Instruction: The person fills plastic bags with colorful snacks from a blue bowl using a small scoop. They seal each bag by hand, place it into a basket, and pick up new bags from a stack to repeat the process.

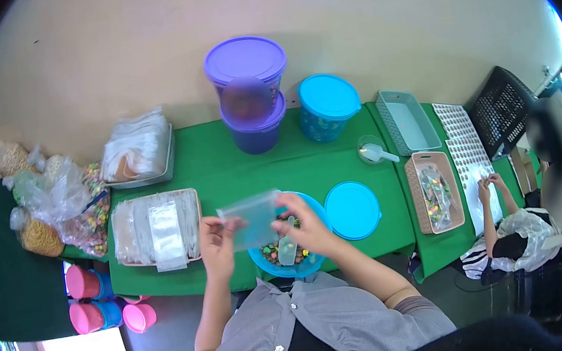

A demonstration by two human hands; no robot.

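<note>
In front of my chest, a clear plastic zip bag [253,220] is held up by its two sides. My left hand [217,244] pinches its left edge, and my right hand [306,228] is closed at its right edge. No contents show in the bag. Just below it stands a blue tub [260,264] of small multicoloured pieces, partly hidden by the bag and my right hand. A translucent scoop [287,252] lies on the pieces. Right of the tub, its round blue lid [353,210] rests on the green cloth [380,251].
On the left are a basket of flat clear bags [155,228], another bin of bags [136,150] and filled snack bags [65,193]. Lidded purple buckets [256,137] and a blue bucket [329,111] stand behind. At right, a person [527,237] works beside a basket of filled packets [435,192].
</note>
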